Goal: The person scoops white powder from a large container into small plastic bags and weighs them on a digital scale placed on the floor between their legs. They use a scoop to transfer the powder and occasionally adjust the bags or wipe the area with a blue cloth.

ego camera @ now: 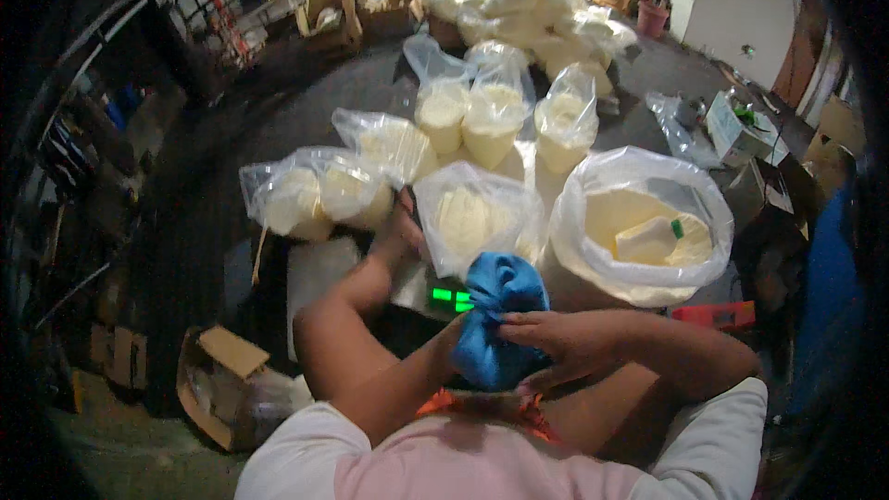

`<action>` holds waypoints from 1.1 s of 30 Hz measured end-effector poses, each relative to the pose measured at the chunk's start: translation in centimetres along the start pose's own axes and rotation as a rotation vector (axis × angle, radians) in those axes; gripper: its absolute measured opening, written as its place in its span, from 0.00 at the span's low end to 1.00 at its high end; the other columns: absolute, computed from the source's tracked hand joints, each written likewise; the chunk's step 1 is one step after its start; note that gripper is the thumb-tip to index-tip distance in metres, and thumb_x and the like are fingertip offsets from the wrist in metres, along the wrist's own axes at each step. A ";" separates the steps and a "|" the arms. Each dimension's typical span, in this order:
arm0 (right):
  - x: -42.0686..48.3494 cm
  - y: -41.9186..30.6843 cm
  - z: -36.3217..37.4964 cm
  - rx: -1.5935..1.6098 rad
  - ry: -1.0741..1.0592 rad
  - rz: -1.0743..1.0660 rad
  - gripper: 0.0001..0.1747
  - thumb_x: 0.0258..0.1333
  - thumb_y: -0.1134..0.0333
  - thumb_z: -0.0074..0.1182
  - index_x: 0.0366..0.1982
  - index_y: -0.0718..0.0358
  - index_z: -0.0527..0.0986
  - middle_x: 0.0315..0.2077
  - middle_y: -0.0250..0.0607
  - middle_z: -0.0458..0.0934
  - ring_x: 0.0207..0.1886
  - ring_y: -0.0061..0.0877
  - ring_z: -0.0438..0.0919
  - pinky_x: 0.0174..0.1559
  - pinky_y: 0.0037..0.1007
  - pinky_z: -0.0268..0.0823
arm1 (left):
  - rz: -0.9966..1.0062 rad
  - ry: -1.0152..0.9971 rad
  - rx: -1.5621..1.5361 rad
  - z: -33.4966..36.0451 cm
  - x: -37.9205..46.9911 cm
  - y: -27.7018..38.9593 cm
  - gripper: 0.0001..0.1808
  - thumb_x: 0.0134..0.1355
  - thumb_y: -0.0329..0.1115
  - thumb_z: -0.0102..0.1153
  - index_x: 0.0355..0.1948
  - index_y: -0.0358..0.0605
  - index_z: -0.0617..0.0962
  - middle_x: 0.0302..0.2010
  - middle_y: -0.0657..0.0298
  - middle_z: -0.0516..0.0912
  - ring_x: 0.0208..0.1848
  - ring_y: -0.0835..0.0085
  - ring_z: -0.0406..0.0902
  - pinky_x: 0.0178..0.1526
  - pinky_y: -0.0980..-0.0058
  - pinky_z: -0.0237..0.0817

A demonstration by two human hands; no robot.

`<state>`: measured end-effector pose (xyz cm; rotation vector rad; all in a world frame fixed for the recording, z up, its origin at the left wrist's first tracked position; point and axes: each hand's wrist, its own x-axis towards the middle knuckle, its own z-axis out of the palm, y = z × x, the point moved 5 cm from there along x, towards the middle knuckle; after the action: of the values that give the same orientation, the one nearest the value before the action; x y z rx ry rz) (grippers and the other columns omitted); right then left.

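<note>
A blue cloth-like bundle [503, 319], twisted at its middle, is held close to my body. My left hand [455, 340] grips its left side, mostly hidden behind it. My right hand [538, 337] has its fingers at the twist and along its right side. Just beyond the bundle, an open clear plastic bag of pale yellow powder [462, 222] stands at a scale [413, 288] with a lit green display. To the right, a large white plastic sack [712, 222] holds more powder, with a white scoop-like container [646, 239] lying in it.
Several filled clear bags [493, 128] stand beyond the scale, and more [292, 201] to its left. Farther off is a pile of stuffed bags [528, 7]. Cardboard boxes [222, 389] lie at lower left. A red object [715, 316] is beside the sack; a small box [743, 128] stands at right.
</note>
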<state>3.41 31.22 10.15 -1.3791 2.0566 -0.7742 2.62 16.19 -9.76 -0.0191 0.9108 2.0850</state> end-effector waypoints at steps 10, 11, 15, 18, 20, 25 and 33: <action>-8.0 0.0 -5.3 -0.070 0.059 0.430 0.35 0.60 0.54 0.69 0.64 0.61 0.74 0.61 0.50 0.78 0.64 0.44 0.77 0.65 0.39 0.69 | -0.160 0.437 0.962 -3.5 -12.2 10.2 0.27 0.68 0.56 0.66 0.58 0.50 0.83 0.51 0.62 0.87 0.52 0.69 0.81 0.58 0.65 0.70; -8.8 -0.1 -5.7 -0.102 0.116 0.482 0.35 0.59 0.53 0.70 0.64 0.62 0.75 0.61 0.49 0.78 0.64 0.44 0.77 0.65 0.39 0.70 | 0.018 0.553 1.112 -4.4 -14.4 13.1 0.28 0.67 0.56 0.66 0.58 0.47 0.82 0.50 0.60 0.87 0.52 0.68 0.81 0.60 0.65 0.70; -9.8 -0.1 -4.3 0.292 0.110 0.570 0.35 0.58 0.52 0.70 0.62 0.62 0.76 0.59 0.49 0.80 0.62 0.44 0.79 0.63 0.40 0.71 | -0.290 0.920 1.616 -10.7 -19.8 17.9 0.38 0.63 0.61 0.66 0.61 0.39 0.79 0.60 0.47 0.82 0.60 0.51 0.79 0.64 0.57 0.69; -9.0 -0.1 -2.5 0.180 -0.076 0.442 0.35 0.58 0.51 0.70 0.61 0.61 0.76 0.58 0.49 0.80 0.61 0.44 0.79 0.62 0.41 0.71 | -0.690 0.914 1.988 -15.4 -19.1 16.6 0.45 0.58 0.66 0.67 0.63 0.39 0.77 0.68 0.42 0.74 0.66 0.41 0.74 0.67 0.52 0.67; -8.6 0.0 -1.3 0.113 -0.195 0.359 0.35 0.57 0.50 0.70 0.61 0.61 0.77 0.57 0.49 0.81 0.61 0.45 0.80 0.62 0.41 0.71 | -0.736 0.825 1.952 -18.8 -17.2 15.5 0.54 0.51 0.71 0.69 0.66 0.37 0.75 0.70 0.38 0.70 0.69 0.40 0.71 0.69 0.51 0.65; -9.2 2.2 -2.1 0.123 0.009 0.518 0.36 0.58 0.48 0.68 0.62 0.60 0.76 0.56 0.49 0.82 0.59 0.46 0.80 0.61 0.42 0.71 | -0.767 0.705 1.945 -28.1 -10.1 15.6 0.62 0.42 0.72 0.75 0.68 0.36 0.73 0.69 0.37 0.72 0.67 0.43 0.75 0.68 0.53 0.68; -9.4 5.3 -2.5 0.228 -0.039 0.674 0.33 0.60 0.50 0.67 0.61 0.63 0.77 0.54 0.52 0.83 0.57 0.48 0.81 0.60 0.43 0.71 | -0.776 0.870 1.889 -38.5 0.4 18.0 0.64 0.36 0.72 0.80 0.66 0.35 0.74 0.68 0.40 0.76 0.65 0.48 0.78 0.66 0.60 0.72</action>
<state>1.47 42.08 9.21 -0.5089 2.1237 -0.6402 -21.59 -13.94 -27.46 -0.2339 2.4654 -0.1081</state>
